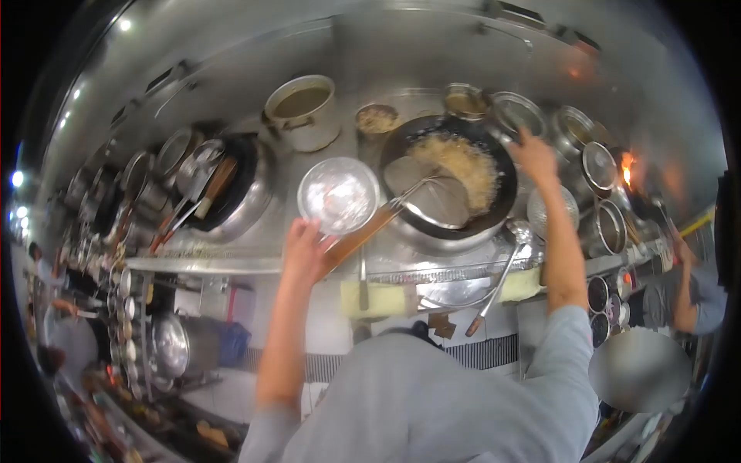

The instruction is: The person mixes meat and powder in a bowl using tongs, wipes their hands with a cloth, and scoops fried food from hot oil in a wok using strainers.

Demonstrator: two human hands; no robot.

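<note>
My left hand (307, 251) is closed at the near rim of a shiny metal bowl (340, 194), with the wooden strainer handle (361, 238) right beside it. The mesh strainer (436, 202) rests across the near side of a dark wok (507, 189), where pale food bubbles in oil (459, 158). My right hand (535, 160) reaches past the wok's right edge toward a round metal pot (519, 114), its fingers apart and somewhat blurred. Nothing shows in it. Below that arm lies a perforated metal ladle (562, 207).
A tall stock pot (302, 116) stands behind the bowl. A second wok (245, 174) holding utensils is at left. A long-handled ladle (502, 282) leans over the counter's front edge near folded yellow cloths (378, 299). At far right, another person (687, 285) works near a flame (627, 170).
</note>
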